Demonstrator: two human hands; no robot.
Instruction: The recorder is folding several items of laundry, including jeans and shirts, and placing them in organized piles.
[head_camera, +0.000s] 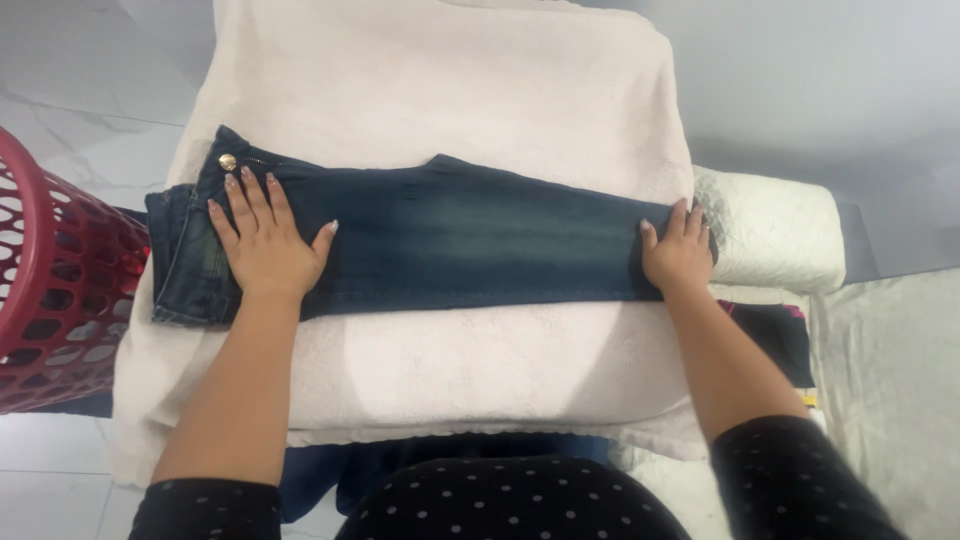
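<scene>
A pair of dark blue jeans lies folded lengthwise across a surface covered with a cream fleece blanket, waistband and brass button at the left. My left hand presses flat on the jeans near the waistband, fingers spread. At the leg ends on the right, my right hand rests with fingers curled over the hem. Both arms wear dark sleeves with white dots.
A red perforated laundry basket stands at the left edge. A white quilted cushion sits beyond the jeans' right end, with dark fabric and a pale cloth beside it. Blue cloth hangs below the blanket's near edge.
</scene>
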